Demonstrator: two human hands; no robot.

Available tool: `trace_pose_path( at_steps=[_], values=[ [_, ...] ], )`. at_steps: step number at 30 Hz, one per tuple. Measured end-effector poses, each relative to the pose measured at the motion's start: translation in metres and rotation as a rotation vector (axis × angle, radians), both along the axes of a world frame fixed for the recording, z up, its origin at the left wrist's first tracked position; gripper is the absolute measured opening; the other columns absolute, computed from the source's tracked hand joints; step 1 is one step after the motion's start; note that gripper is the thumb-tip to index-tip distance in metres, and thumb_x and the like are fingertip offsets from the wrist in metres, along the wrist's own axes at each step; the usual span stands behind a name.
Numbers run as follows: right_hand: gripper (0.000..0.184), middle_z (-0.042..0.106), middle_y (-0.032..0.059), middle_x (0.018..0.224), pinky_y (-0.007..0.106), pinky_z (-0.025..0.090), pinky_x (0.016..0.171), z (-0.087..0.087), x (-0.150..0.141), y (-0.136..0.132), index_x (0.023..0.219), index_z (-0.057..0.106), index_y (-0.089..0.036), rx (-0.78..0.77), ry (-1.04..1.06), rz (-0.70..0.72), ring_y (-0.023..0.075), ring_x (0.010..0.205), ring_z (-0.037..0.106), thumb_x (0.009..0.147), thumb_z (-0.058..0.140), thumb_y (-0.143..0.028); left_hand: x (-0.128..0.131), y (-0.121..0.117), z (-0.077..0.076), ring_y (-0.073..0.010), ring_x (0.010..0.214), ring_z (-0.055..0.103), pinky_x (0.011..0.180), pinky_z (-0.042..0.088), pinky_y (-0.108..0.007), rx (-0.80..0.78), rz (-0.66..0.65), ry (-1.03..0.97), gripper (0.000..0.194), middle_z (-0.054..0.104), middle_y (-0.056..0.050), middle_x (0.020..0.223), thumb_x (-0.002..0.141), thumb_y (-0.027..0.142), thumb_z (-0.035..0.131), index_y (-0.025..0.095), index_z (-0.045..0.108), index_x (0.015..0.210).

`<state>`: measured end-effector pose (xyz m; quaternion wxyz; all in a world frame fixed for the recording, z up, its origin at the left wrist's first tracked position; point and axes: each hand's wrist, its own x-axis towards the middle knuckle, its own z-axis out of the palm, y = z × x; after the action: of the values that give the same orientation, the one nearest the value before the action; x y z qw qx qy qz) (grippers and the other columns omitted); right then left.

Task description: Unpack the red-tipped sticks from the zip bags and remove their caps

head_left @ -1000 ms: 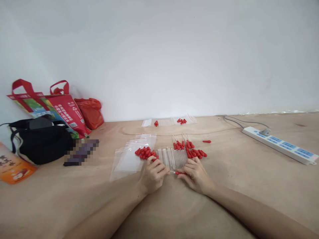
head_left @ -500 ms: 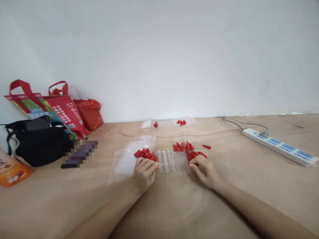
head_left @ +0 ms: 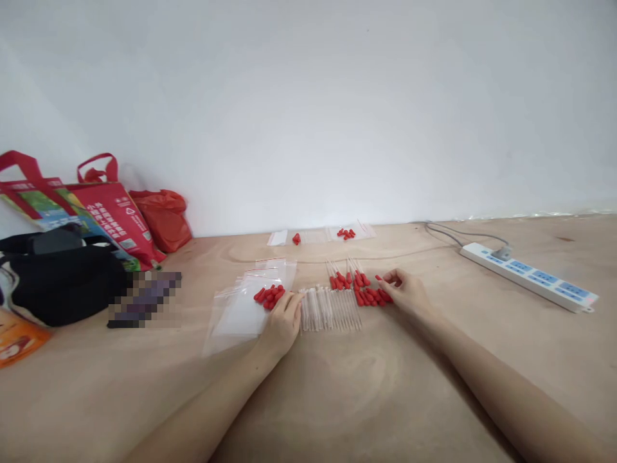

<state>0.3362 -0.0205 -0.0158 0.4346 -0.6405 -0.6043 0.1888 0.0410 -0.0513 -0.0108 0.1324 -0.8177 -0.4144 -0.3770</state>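
Note:
My right hand [head_left: 407, 294] pinches a red rubber bulb [head_left: 378, 278] between thumb and fingertips, just right of a pile of red bulbs [head_left: 367, 297]. Behind that pile lie several droppers [head_left: 360, 272], thin clear tubes with red bulbs on their near ends. My left hand [head_left: 283, 325] has its fingers drawn together at the left end of a row of clear thin tubes [head_left: 330, 310]; whatever is between its fingertips is hidden. Against its far side sits another heap of red bulbs [head_left: 270, 296], on clear zip bags [head_left: 236, 314].
Farther back, near the wall, lies a clear bag [head_left: 315, 237] with red bulbs and tubes. A white power strip [head_left: 530, 276] with a grey cord is at right. Shopping bags [head_left: 113, 218], a black bag [head_left: 62, 276] and a blurred dark object [head_left: 147, 299] stand or lie left.
My right hand has moved up and right from the bulb pile and now holds the single bulb that lay apart. The tube that stuck out from my left hand no longer shows.

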Motion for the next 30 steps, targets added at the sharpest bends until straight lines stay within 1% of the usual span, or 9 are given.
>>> trace_pose_path(
  at_steps=[4,7,9,12,14,19,22,26,30],
  values=[
    [0.027,0.064,0.0013,0.064,0.022,0.039,0.050,-0.006,0.001,0.005,0.071,0.062,-0.019,-0.060,-0.102,0.070,0.0132,0.056,0.056,0.069,0.053,-0.044,0.004,-0.006,0.002,-0.0165,0.084,0.058,0.076,0.050,-0.029,-0.079,-0.073,0.009,0.017,0.057,-0.006,0.086,0.085,0.015,0.037,0.016,0.051,0.094],
    [0.029,0.064,0.0017,0.064,0.023,0.039,0.053,-0.007,0.009,0.012,0.072,0.064,-0.020,-0.073,-0.167,-0.008,0.0144,0.060,0.057,0.073,0.047,-0.044,0.003,-0.011,0.003,-0.0172,0.085,0.058,0.076,0.051,-0.029,-0.128,-0.130,0.013,0.015,0.057,-0.008,0.090,0.083,0.020,0.041,0.016,0.050,0.095],
    [0.028,0.065,0.0041,0.072,0.024,0.040,0.056,-0.007,0.019,0.020,0.076,0.065,-0.019,-0.072,-0.186,-0.088,0.0157,0.065,0.058,0.074,0.047,-0.041,0.001,-0.013,0.002,-0.0181,0.086,0.058,0.076,0.051,-0.030,-0.150,-0.153,0.008,0.019,0.057,-0.009,0.093,0.082,0.024,0.045,0.016,0.050,0.098],
    [0.026,0.065,0.0090,0.084,0.026,0.040,0.060,-0.008,0.035,0.031,0.082,0.065,-0.016,-0.081,-0.201,-0.152,0.0182,0.072,0.058,0.069,0.054,-0.036,-0.002,-0.014,0.000,-0.0188,0.087,0.058,0.075,0.051,-0.032,-0.181,-0.166,-0.010,0.026,0.056,-0.009,0.096,0.079,0.029,0.049,0.016,0.049,0.103],
    [0.025,0.065,0.0089,0.081,0.026,0.039,0.058,-0.009,0.042,0.036,0.080,0.065,-0.016,-0.103,-0.202,-0.159,0.0182,0.070,0.058,0.065,0.059,-0.035,-0.004,-0.014,-0.001,-0.0191,0.087,0.057,0.075,0.051,-0.032,-0.198,-0.176,-0.019,0.029,0.055,-0.010,0.098,0.079,0.031,0.051,0.017,0.049,0.104],
    [0.023,0.064,0.0047,0.069,0.025,0.037,0.053,-0.011,0.037,0.035,0.073,0.064,-0.019,-0.115,-0.166,-0.129,0.0150,0.059,0.055,0.070,0.054,-0.040,-0.006,-0.015,0.005,-0.0207,0.091,0.055,0.079,0.048,-0.034,-0.181,-0.182,0.002,0.029,0.056,-0.010,0.095,0.077,0.033,0.055,0.016,0.051,0.100],
    [0.031,0.064,0.0037,0.068,0.023,0.038,0.051,-0.010,0.025,0.031,0.076,0.062,-0.017,-0.103,-0.119,-0.046,0.0132,0.057,0.054,0.070,0.053,-0.046,-0.005,-0.016,0.010,-0.0210,0.087,0.054,0.078,0.046,-0.036,-0.167,-0.154,0.044,0.026,0.058,-0.008,0.092,0.075,0.034,0.058,0.016,0.055,0.095],
    [0.037,0.062,0.0010,0.057,0.022,0.037,0.047,-0.012,0.013,0.028,0.066,0.060,-0.017,-0.128,-0.079,0.055,0.0121,0.050,0.053,0.069,0.052,-0.053,-0.005,-0.018,0.015,-0.0217,0.088,0.054,0.078,0.043,-0.038,-0.137,-0.123,0.070,0.023,0.059,-0.007,0.090,0.075,0.034,0.058,0.017,0.058,0.091],
    [0.040,0.060,0.0013,0.053,0.023,0.037,0.047,-0.016,0.015,0.032,0.061,0.058,-0.017,-0.124,-0.061,0.032,0.0125,0.048,0.052,0.074,0.044,-0.051,-0.005,-0.019,0.017,-0.0216,0.088,0.053,0.078,0.041,-0.038,-0.114,-0.118,0.069,0.020,0.060,-0.006,0.087,0.075,0.032,0.058,0.017,0.059,0.088]
  ],
)
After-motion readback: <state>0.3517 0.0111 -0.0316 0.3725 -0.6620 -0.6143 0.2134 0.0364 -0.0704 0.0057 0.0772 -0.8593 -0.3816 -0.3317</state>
